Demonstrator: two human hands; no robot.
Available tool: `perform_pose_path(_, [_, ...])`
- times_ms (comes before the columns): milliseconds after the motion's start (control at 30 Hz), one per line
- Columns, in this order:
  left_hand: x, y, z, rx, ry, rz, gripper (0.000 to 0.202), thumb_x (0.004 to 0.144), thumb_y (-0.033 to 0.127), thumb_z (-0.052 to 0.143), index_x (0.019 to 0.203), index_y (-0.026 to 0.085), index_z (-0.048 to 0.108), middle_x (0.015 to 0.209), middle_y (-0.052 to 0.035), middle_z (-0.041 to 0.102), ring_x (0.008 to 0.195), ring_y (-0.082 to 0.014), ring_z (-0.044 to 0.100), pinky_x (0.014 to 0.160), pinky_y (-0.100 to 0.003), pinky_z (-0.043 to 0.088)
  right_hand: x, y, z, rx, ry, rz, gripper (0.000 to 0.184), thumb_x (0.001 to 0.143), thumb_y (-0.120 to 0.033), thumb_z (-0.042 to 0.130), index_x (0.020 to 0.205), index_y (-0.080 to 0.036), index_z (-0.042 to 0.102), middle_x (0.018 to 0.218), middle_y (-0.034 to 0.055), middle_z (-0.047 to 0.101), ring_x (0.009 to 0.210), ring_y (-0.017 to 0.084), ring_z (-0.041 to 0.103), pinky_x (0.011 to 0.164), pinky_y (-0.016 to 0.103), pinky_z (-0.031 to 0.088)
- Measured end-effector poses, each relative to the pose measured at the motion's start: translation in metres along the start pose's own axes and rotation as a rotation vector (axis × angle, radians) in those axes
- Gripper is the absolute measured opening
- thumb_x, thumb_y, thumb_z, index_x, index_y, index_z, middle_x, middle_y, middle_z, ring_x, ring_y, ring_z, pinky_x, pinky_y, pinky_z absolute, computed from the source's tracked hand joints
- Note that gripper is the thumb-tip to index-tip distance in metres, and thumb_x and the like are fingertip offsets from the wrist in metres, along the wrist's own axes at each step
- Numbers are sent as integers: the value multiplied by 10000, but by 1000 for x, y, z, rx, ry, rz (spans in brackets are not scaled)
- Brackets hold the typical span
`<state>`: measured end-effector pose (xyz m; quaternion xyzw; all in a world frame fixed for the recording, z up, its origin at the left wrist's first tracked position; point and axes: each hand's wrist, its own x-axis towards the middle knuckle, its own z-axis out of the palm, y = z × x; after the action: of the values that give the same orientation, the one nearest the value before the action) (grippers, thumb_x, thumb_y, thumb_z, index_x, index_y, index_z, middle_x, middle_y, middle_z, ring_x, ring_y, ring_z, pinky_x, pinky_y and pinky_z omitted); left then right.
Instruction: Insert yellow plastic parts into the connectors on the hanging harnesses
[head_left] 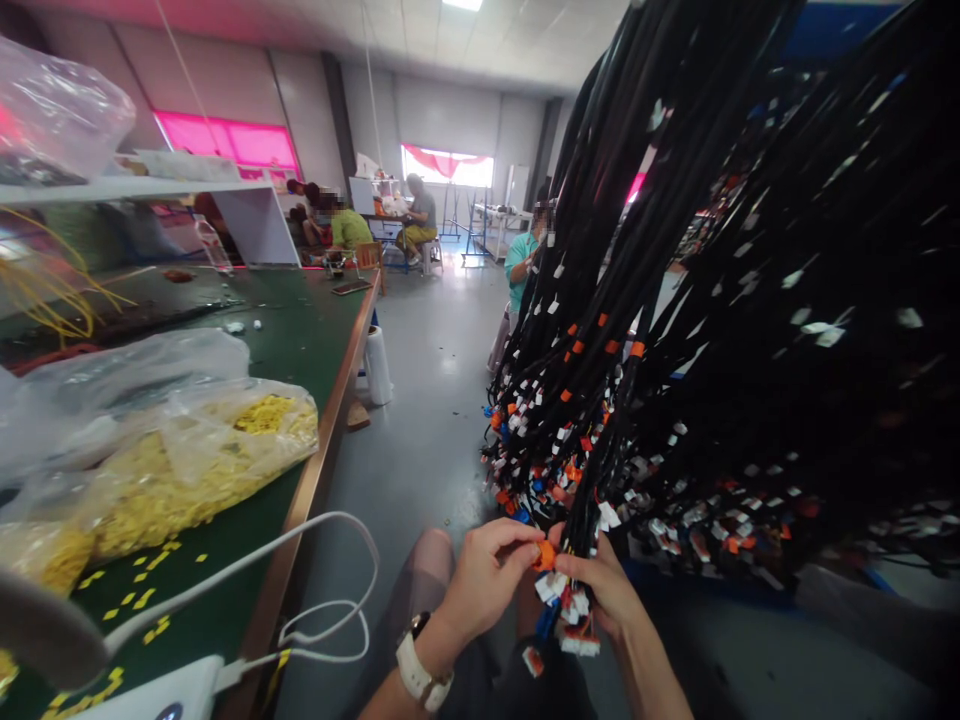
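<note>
My left hand (484,575), with a white watch at the wrist, pinches an orange connector (544,555) between thumb and fingertips. Wrapped around a bunch of black cables just above their plugs is my right hand (611,590); its thumb lies close to the orange connector. Below my hands the ends of this wire harness (581,520) hang down, with white connectors (576,605) and a blue one among them. Part of the right hand's fingers is hidden behind the cables.
Many black cable harnesses (720,300) hang on the right. At left, a green-topped table (300,300) carries plastic bags of small yellow pieces (172,490), a white cable (262,550) and a bottle (213,245). A white roll (377,365) stands beside it. Several people sit farther back.
</note>
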<state>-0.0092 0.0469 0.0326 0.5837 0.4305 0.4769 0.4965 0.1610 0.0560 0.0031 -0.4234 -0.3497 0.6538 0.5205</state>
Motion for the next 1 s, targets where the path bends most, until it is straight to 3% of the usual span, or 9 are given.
perform_pose_path(133, [-2, 0, -2, 9, -50, 13, 213, 736, 161, 634, 928, 222, 701, 928, -31, 689, 840, -158, 626, 741, -224, 484, -2, -1, -3, -9, -1, -4, 340, 502, -180, 809, 803, -210, 654, 751, -15, 657, 627, 145, 589, 595, 271, 466])
perform_pose_path(267, [-3, -5, 3, -78, -41, 39, 179, 728, 140, 637, 878, 214, 702, 942, -33, 684, 865, -162, 624, 776, -242, 489, -5, -5, -5, -7, -58, 33, 465, 471, -170, 811, 902, -225, 646, 840, 10, 675, 735, 191, 608, 677, 317, 478])
perform_pose_path(567, [-5, -1, 8, 84, 46, 75, 137, 758, 136, 580, 824, 197, 684, 879, -35, 642, 818, -144, 594, 730, -233, 471, 1, 0, -2, -126, -2, -9, 383, 433, -165, 821, 772, -185, 641, 702, -19, 634, 623, 146, 562, 587, 264, 450])
perform_pose_path(733, [0, 0, 4, -20, 92, -45, 157, 767, 219, 584, 893, 166, 663, 860, -51, 648, 771, -150, 579, 697, -244, 456, 6, 8, -4, -73, 3, 14, 370, 446, -200, 818, 758, -182, 620, 642, -17, 626, 538, 143, 553, 533, 272, 448])
perform_pose_path(900, [0, -1, 4, -342, 3, -278, 189, 679, 269, 696, 791, 122, 657, 723, -46, 646, 645, -132, 565, 628, -238, 452, 9, 11, -9, 1, -78, 19, 365, 446, -199, 806, 758, -183, 618, 635, -18, 614, 530, 136, 541, 501, 252, 427])
perform_pose_path(1000, [-2, -5, 9, -528, 40, -403, 270, 635, 315, 739, 782, 113, 635, 680, -36, 628, 607, -128, 563, 608, -250, 460, 11, 13, -13, 37, -103, 25, 395, 424, -195, 812, 765, -195, 612, 688, -11, 624, 581, 156, 561, 523, 266, 440])
